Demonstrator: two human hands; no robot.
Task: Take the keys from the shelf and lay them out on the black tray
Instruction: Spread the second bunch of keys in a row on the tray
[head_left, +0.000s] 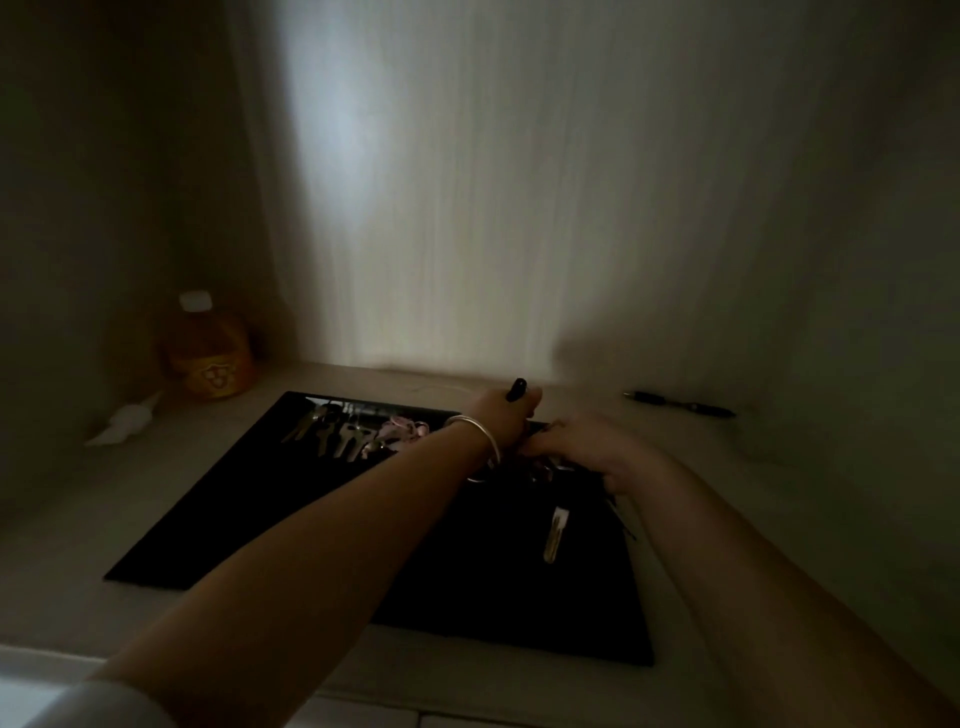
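Risk: we judge the dark key bunch (540, 462) at right of centre could snag and drag the laid silver keys (337, 434) askew on the flat black tray (260, 519) | fingers: left hand (506, 415) clenched on a black-headed key (517, 389); right hand (587, 447) curled over the bunch, grip unclear | hidden: dimness blurs key count and tray's far rim

Pretty dim in here. Pale wall (519, 208) with a soft bright patch left of center, darker side wall (104, 182) on the left. Light counter (104, 493) below, and a lighter strip bottom left, maybe the counter's front edge.
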